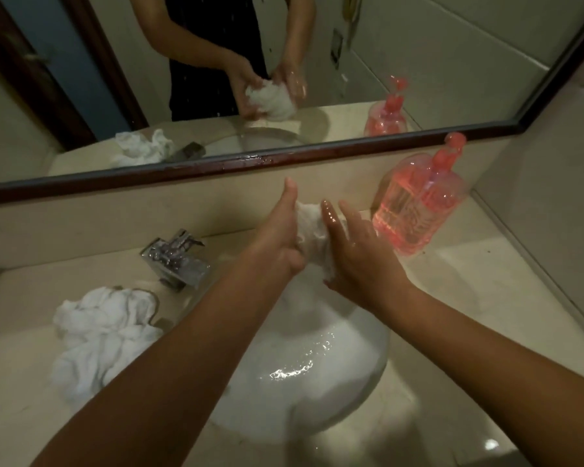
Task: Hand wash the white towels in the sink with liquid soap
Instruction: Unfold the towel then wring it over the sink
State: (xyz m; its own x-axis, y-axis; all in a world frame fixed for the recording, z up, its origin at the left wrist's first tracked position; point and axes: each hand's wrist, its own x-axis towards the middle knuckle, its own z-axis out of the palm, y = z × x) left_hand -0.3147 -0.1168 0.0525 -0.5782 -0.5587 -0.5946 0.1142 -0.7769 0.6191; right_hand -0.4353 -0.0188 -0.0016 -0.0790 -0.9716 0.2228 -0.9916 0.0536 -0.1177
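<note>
A wet, bunched white towel (312,230) is pressed between both my hands above the back of the white sink (344,362). My left hand (277,241) grips its left side with the thumb raised. My right hand (358,251) presses on its right side with wet fingers stretched out. Water glistens in the basin. A second crumpled white towel (98,335) lies on the counter left of the sink. The pink liquid soap bottle (418,203) with a pump stands at the back right, close to my right hand.
A chrome tap (174,257) stands behind the sink on the left. A dark-framed mirror (216,166) runs along the wall and reflects the hands, towels and bottle. The beige counter (459,274) meets a side wall on the right.
</note>
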